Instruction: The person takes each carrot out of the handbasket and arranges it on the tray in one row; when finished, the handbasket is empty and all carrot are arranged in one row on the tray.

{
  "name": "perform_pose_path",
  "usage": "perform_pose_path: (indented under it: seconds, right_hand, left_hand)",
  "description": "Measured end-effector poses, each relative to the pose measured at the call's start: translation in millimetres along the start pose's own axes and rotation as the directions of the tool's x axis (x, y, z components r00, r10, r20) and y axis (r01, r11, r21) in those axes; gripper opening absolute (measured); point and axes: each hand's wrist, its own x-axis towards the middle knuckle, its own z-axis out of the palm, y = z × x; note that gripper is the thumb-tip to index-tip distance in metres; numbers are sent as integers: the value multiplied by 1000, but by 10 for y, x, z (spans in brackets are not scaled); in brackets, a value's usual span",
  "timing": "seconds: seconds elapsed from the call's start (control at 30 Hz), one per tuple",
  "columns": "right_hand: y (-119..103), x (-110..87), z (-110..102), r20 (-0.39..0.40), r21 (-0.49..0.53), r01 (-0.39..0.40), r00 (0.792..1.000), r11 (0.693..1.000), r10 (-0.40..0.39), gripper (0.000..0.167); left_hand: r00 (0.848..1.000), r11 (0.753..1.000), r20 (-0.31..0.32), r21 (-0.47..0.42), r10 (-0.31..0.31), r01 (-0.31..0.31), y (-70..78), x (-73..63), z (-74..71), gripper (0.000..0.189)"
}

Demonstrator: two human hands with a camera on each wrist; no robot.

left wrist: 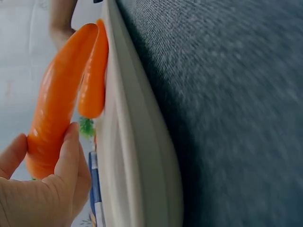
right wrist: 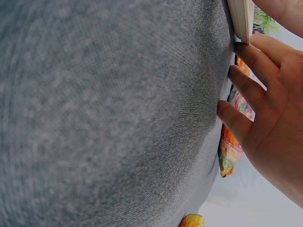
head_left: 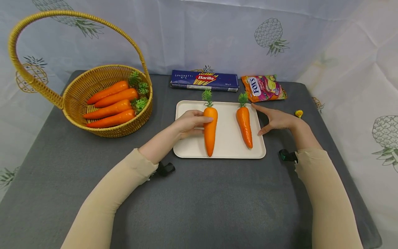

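Note:
My left hand [head_left: 194,123] pinches an orange carrot [head_left: 210,140] with a green leafy top, thumb in front. In the left wrist view this carrot [left wrist: 54,99] is tilted and raised off the cream tray [left wrist: 127,127], gripped near its thick end. Another carrot [head_left: 244,126] lies on the right part of the tray [head_left: 228,138], tip toward me. At the tray's right edge is my right hand [head_left: 278,119], thumb and forefinger spread and no carrot in it. The right wrist view has its fingers [right wrist: 248,87] extended by the tray's corner [right wrist: 240,19].
A yellow wicker basket [head_left: 144,119] with a tall handle holds several carrots [head_left: 113,118] at the left. Behind the tray lie a blue spaghetti box [head_left: 186,79] and a Fox's candy bag [head_left: 273,88]. A small yellow object [head_left: 299,113] sits beyond my right wrist.

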Motion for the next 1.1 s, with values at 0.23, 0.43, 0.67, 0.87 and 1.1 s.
perform_pose_path:
  seconds: [0.23, 0.43, 0.67, 0.87, 1.1]
  right_hand:
    - [-1, -8, 1, 4, 16, 10, 1000, 1000, -10, 117]
    - [-3, -3, 0, 6, 22, 15, 1000, 1000, -15, 117]
    - [-17, -11, -10, -2, -7, 33, 999, 999, -33, 119]
    - [-17, -21, -7, -6, -18, 60, 998, 998, -61, 120]
    - [-17, -25, -4, -7, -42, 60, 998, 997, -60, 119]
  left_hand:
    - [999, 1000, -26, -13, -23, 23, -34, 101, 125, 46]
    - [999, 999, -27, -37, -27, 26, -70, 158, 182, 49]
    - [1000, 998, -15, -52, -24, 23, -77, 156, 191, 49]
    - [1000, 998, -10, -57, -24, 23, -70, 156, 206, 52]
    - [1000, 998, -14, -63, -23, 22, -68, 171, 232, 52]
